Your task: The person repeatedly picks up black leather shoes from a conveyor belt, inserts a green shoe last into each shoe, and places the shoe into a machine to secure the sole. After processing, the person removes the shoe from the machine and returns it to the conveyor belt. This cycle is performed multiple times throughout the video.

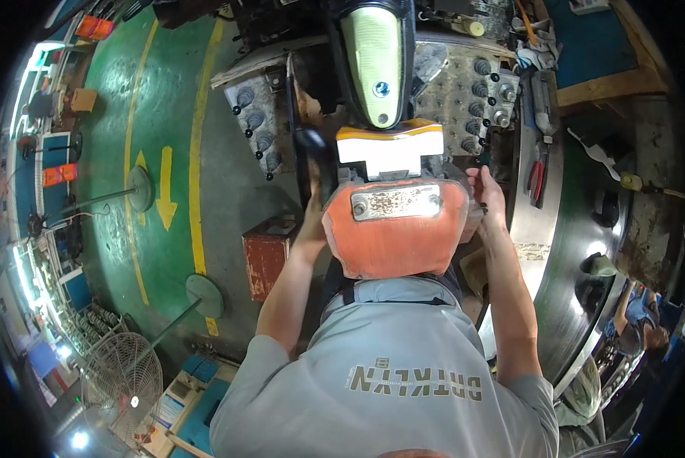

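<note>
An orange machine guard (396, 240) with a worn metal plate stands right in front of my body, under a pale green machine arm (369, 65). My left hand (312, 210) is at the guard's left side, its fingers mostly hidden; a dark, blurred shape lies just beyond it. On the right side, my right hand (489, 197) is closed beside the guard, its fingertips bent toward the machine. Whatever it grips is hidden behind the guard's edge. A bright white-and-orange piece (392, 149) sits between the guard and the arm.
Knobbed control panels flank the machine, left (258, 122) and right (476, 107). Red-handled pliers (538, 175) lie on a ledge to the right. A red box (266, 259) stands on the floor at left. Further left are a fan (125, 385) and a yellow floor arrow (166, 191).
</note>
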